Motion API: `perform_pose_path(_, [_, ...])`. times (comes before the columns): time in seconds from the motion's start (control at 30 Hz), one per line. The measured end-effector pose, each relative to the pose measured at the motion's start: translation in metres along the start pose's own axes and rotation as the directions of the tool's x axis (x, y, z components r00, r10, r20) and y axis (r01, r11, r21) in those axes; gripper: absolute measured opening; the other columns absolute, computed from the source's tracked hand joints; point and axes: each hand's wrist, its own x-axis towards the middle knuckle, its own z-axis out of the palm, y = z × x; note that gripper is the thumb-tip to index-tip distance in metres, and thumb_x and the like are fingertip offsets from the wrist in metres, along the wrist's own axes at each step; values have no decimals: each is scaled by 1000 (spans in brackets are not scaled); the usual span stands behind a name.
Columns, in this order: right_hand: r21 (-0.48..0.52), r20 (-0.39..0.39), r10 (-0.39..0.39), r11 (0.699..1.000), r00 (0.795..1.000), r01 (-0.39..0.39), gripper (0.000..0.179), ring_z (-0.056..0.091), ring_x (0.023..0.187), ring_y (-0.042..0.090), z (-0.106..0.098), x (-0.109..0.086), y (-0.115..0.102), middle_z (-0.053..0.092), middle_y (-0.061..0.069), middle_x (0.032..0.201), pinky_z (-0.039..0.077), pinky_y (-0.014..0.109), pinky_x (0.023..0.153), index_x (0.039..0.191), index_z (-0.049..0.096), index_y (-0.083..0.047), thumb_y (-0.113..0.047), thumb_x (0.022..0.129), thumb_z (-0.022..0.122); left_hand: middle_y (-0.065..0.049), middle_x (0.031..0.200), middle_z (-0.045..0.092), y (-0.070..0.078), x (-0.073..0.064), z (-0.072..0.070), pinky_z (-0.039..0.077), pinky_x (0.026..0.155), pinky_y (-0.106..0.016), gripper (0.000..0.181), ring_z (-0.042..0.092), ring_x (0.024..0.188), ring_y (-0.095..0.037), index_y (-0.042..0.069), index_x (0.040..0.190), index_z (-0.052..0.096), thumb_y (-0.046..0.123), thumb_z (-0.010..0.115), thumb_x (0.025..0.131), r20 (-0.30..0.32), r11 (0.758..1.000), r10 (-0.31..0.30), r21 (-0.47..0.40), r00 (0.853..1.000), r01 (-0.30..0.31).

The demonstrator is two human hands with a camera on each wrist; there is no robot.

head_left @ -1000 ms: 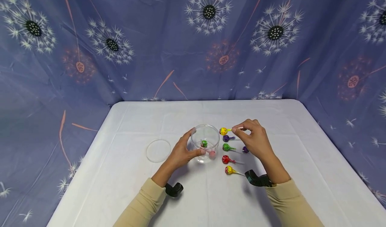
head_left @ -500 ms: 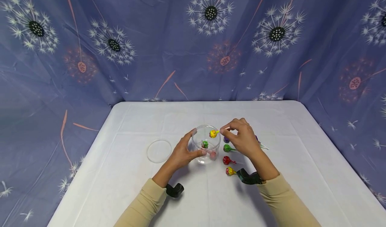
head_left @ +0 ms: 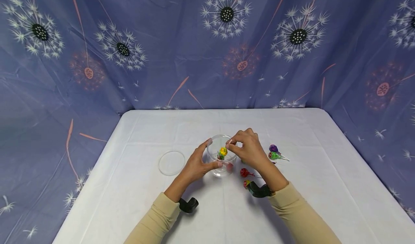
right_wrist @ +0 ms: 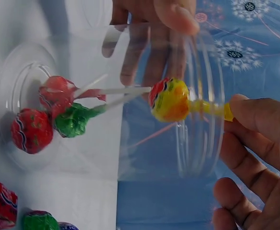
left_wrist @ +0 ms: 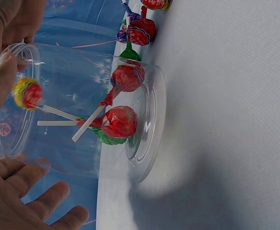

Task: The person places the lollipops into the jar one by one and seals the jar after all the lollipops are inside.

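A clear plastic jar stands upright on the table, gripped around its side by my left hand. Over its mouth, my right hand pinches a yellow-and-red lollipop near the stick, candy end down. That candy is inside the jar, just under the rim. At the jar's bottom lie two red lollipops, one a bright red lollipop, and a green lollipop, their white sticks leaning upward. My right hand and forearm partly hide the lollipops on the table to the right.
Right of the jar lie a red lollipop and a yellow lollipop, the latter partly covered by the wrist camera. Farther right are a purple lollipop and a green lollipop. A clear round lid lies to the left.
My right hand has carried the yellow lollipop leftward from the table's lollipop row, then down into the jar's mouth. My left hand keeps its grip on the jar.
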Motion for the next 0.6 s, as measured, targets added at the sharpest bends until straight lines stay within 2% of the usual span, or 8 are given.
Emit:
perform_pose_path(0.27, [-45,5,3,999,1000,-3,7,44,86,19,10,0,-1,67,-6,79,28,43,84,73,73,-21,-21,79,76,-1,151,36,0,0,1,30,111,-55,94,30,141,-29,29,149,27,52,76,72,-2,1000,0,-3,1000,0])
perform_pose_path(0.6, [-126,20,18,992,1000,-15,7,43,85,17,15,2,-6,67,-6,80,30,45,85,77,77,-20,-26,78,77,-1,152,34,0,0,1,29,111,-54,93,29,142,-27,28,149,27,52,75,73,-3,1000,-15,-2,1000,15])
